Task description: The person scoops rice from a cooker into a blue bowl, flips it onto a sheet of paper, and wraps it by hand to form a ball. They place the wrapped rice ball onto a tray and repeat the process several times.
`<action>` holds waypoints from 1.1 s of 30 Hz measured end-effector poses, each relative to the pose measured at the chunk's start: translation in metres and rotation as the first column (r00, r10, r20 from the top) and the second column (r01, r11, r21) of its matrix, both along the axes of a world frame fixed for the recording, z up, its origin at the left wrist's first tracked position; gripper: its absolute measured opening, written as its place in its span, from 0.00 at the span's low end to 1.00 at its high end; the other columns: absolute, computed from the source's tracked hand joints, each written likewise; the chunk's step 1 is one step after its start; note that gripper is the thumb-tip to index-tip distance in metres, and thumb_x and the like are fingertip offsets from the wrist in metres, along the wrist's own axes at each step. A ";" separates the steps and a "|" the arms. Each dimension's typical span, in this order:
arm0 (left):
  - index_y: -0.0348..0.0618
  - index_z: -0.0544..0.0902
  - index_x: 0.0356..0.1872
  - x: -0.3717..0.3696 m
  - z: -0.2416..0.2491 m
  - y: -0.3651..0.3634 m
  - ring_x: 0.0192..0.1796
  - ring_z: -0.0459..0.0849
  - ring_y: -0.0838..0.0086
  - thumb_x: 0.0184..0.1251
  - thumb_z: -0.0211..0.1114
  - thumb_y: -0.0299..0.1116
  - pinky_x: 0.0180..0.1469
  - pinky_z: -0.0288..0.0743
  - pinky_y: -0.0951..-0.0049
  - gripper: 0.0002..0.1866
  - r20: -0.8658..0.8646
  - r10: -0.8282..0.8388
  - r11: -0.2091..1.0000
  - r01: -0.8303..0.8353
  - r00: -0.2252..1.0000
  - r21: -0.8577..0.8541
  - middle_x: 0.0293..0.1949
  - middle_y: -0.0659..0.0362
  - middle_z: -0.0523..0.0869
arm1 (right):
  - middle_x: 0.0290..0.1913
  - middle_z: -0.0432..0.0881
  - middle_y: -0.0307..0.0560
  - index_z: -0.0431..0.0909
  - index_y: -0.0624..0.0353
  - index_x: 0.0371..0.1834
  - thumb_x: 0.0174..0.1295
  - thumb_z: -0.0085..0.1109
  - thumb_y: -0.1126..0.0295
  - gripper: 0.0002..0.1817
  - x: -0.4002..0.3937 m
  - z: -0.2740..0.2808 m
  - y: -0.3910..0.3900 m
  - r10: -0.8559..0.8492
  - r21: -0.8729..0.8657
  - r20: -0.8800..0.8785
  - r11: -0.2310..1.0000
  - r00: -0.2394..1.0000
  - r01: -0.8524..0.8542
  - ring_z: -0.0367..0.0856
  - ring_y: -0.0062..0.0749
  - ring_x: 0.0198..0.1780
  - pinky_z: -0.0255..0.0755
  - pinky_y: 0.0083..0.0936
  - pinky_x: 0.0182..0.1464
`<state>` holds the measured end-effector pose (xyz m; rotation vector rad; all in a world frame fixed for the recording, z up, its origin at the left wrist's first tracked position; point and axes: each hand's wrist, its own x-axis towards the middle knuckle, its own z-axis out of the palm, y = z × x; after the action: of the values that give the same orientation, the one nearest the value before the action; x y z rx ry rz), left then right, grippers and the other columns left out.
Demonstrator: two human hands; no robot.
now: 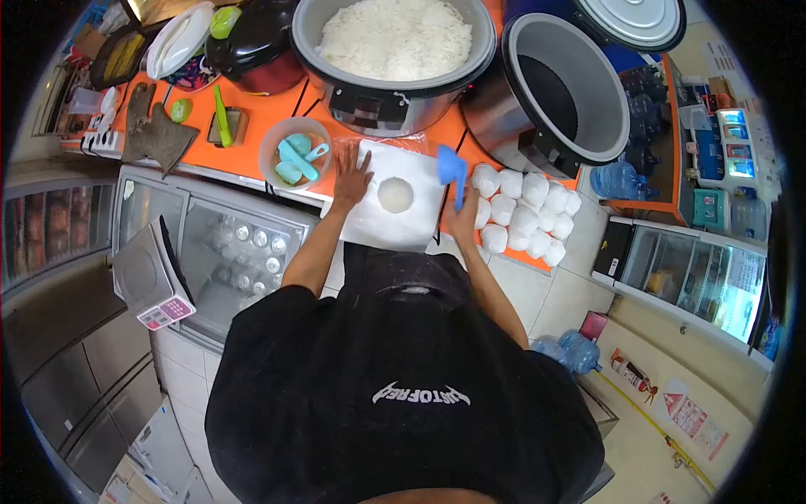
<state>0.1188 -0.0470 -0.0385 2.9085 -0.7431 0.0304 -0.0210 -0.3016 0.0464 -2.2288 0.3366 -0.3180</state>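
A stack of white paper sheets [403, 160] lies on the orange counter in front of me, with a round mound of rice [395, 195] at its middle. My left hand [349, 181] rests flat with fingers spread on the left edge of the paper. My right hand [462, 217], beside the paper's right edge, is closed around the handle of a blue scoop [452, 168], whose cup points away from me. Several white paper-wrapped bundles [525, 220] are grouped just right of that hand. Rice [399, 40] fills the large cooker beyond the paper.
A second cooker [525, 92] stands open at the right. Left of the paper is a bowl [273, 160] with turquoise utensils in it. Farther left are a green-handled tool [222, 118] and a dark cloth [159, 134]. A glass-topped cooler [239, 252] sits below the counter.
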 end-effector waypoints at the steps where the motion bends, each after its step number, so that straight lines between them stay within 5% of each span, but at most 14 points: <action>1: 0.53 0.65 0.73 -0.004 0.002 0.000 0.80 0.39 0.51 0.71 0.54 0.48 0.76 0.34 0.42 0.31 -0.010 -0.034 0.999 0.034 0.999 0.003 0.78 0.48 0.44 | 0.51 0.73 0.60 0.65 0.63 0.68 0.51 0.51 0.83 0.34 0.014 -0.016 -0.016 -0.204 0.148 0.018 0.969 0.979 0.199 0.75 0.55 0.47 0.71 0.37 0.52; 4: 0.54 0.69 0.70 -0.010 0.010 0.002 0.80 0.38 0.52 0.71 0.54 0.42 0.77 0.34 0.43 0.27 -0.084 -0.101 0.993 0.096 0.991 -0.063 0.79 0.47 0.43 | 0.50 0.73 0.60 0.68 0.66 0.64 0.52 0.52 0.82 0.30 0.046 -0.037 -0.044 0.013 -0.074 0.027 0.997 1.000 -0.011 0.74 0.54 0.49 0.68 0.42 0.55; 9: 0.53 0.76 0.65 -0.007 0.019 0.003 0.80 0.37 0.51 0.65 0.60 0.28 0.77 0.40 0.45 0.25 -0.319 -0.239 0.932 0.125 0.917 -0.339 0.79 0.47 0.44 | 0.59 0.71 0.60 0.72 0.66 0.60 0.52 0.55 0.81 0.27 0.069 -0.004 0.010 -0.139 -0.300 0.060 0.942 0.988 0.151 0.70 0.50 0.59 0.64 0.47 0.60; 11: 0.51 0.79 0.61 -0.008 0.014 -0.002 0.78 0.48 0.49 0.55 0.67 0.22 0.76 0.48 0.47 0.29 -0.408 -0.253 0.809 -0.039 0.877 -0.586 0.77 0.48 0.49 | 0.61 0.71 0.59 0.73 0.64 0.59 0.52 0.55 0.81 0.26 0.081 -0.012 0.029 0.401 -0.220 -0.019 0.892 0.916 -0.395 0.70 0.51 0.60 0.65 0.47 0.59; 15: 0.49 0.74 0.65 -0.001 0.032 -0.010 0.73 0.64 0.53 0.46 0.72 0.18 0.70 0.64 0.52 0.39 -0.357 -0.319 0.630 -0.085 0.878 -0.772 0.75 0.52 0.56 | 0.57 0.75 0.56 0.75 0.60 0.58 0.50 0.56 0.81 0.27 0.123 -0.040 0.037 0.346 -0.380 -0.133 0.848 0.929 -0.370 0.72 0.48 0.59 0.68 0.43 0.57; 17: 0.50 0.63 0.72 -0.004 0.059 -0.015 0.67 0.71 0.63 0.46 0.71 0.12 0.56 0.81 0.62 0.48 -0.687 -0.252 0.291 -0.624 0.681 -0.725 0.75 0.59 0.57 | 0.53 0.78 0.51 0.72 0.55 0.62 0.48 0.59 0.80 0.32 0.140 -0.042 0.022 0.664 -0.033 -0.353 0.695 0.659 -0.718 0.75 0.45 0.57 0.66 0.42 0.58; 18: 0.49 0.56 0.75 0.002 0.045 -0.011 0.63 0.75 0.66 0.45 0.71 0.10 0.44 0.86 0.74 0.53 -0.645 -0.259 0.249 -0.595 0.719 -0.764 0.76 0.60 0.54 | 0.51 0.80 0.47 0.74 0.54 0.60 0.47 0.63 0.78 0.31 0.142 -0.027 0.019 0.659 0.014 -0.292 0.728 0.693 -0.686 0.76 0.40 0.56 0.63 0.40 0.61; 21: 0.49 0.57 0.74 0.003 0.056 -0.001 0.59 0.79 0.67 0.46 0.71 0.10 0.44 0.86 0.75 0.52 -0.623 -0.352 0.227 -0.582 0.698 -0.781 0.76 0.60 0.55 | 0.50 0.80 0.47 0.79 0.55 0.52 0.47 0.65 0.77 0.24 0.131 -0.001 0.005 0.610 0.000 -0.195 0.783 0.768 -0.622 0.76 0.39 0.56 0.62 0.39 0.62; 22: 0.46 0.59 0.73 0.003 0.056 0.002 0.54 0.83 0.68 0.46 0.70 0.09 0.45 0.85 0.75 0.50 -0.633 -0.301 0.348 -0.536 0.713 -0.769 0.75 0.60 0.58 | 0.50 0.80 0.45 0.78 0.55 0.53 0.48 0.66 0.78 0.25 0.122 -0.021 0.000 0.553 -0.244 -0.158 0.781 0.818 -0.575 0.77 0.38 0.56 0.64 0.37 0.61; 23: 0.46 0.59 0.73 0.001 0.056 0.006 0.54 0.83 0.68 0.46 0.70 0.09 0.45 0.85 0.75 0.50 -0.635 -0.306 0.355 -0.533 0.709 -0.768 0.75 0.60 0.58 | 0.50 0.80 0.45 0.78 0.55 0.53 0.48 0.66 0.78 0.25 0.116 -0.038 -0.012 0.546 -0.241 -0.158 0.787 0.823 -0.568 0.77 0.38 0.56 0.64 0.37 0.61; 25: 0.47 0.61 0.73 0.007 0.055 0.013 0.51 0.83 0.70 0.45 0.68 0.08 0.45 0.83 0.76 0.49 -0.584 -0.376 0.350 -0.474 0.720 -0.808 0.73 0.55 0.61 | 0.52 0.77 0.46 0.76 0.54 0.58 0.48 0.67 0.76 0.29 0.114 -0.030 -0.022 0.618 -0.236 -0.340 0.674 0.709 -0.700 0.75 0.39 0.57 0.63 0.38 0.61; 26: 0.46 0.64 0.71 0.007 0.054 0.019 0.47 0.85 0.73 0.47 0.67 0.08 0.47 0.82 0.77 0.46 -0.602 -0.330 0.369 -0.488 0.727 -0.791 0.63 0.52 0.75 | 0.51 0.76 0.45 0.78 0.55 0.55 0.49 0.66 0.77 0.26 0.106 -0.029 -0.018 0.494 -0.166 -0.362 0.801 0.791 -0.576 0.73 0.41 0.58 0.63 0.38 0.61; 30: 0.43 0.71 0.66 0.004 0.042 0.020 0.42 0.85 0.78 0.52 0.62 0.09 0.47 0.80 0.80 0.36 -0.584 -0.265 0.322 -0.501 0.767 -0.804 0.36 0.58 0.86 | 0.49 0.76 0.44 0.82 0.57 0.43 0.51 0.65 0.76 0.14 0.084 -0.006 0.003 0.418 -0.169 -0.274 0.866 0.866 -0.471 0.71 0.42 0.58 0.64 0.38 0.60; 33: 0.38 0.73 0.62 0.008 0.027 0.018 0.38 0.84 0.79 0.53 0.58 0.08 0.44 0.76 0.83 0.32 -0.518 -0.175 0.214 -0.481 0.837 -0.850 0.33 0.60 0.85 | 0.46 0.77 0.42 0.82 0.58 0.39 0.54 0.63 0.73 0.09 0.091 -0.021 0.005 0.414 -0.461 -0.192 0.762 0.890 -0.454 0.71 0.42 0.57 0.64 0.38 0.58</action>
<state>0.1271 -0.0294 -0.0117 1.5369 -0.1218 -0.1977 0.0697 -0.2971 0.0251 -2.7451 -0.2690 -0.0595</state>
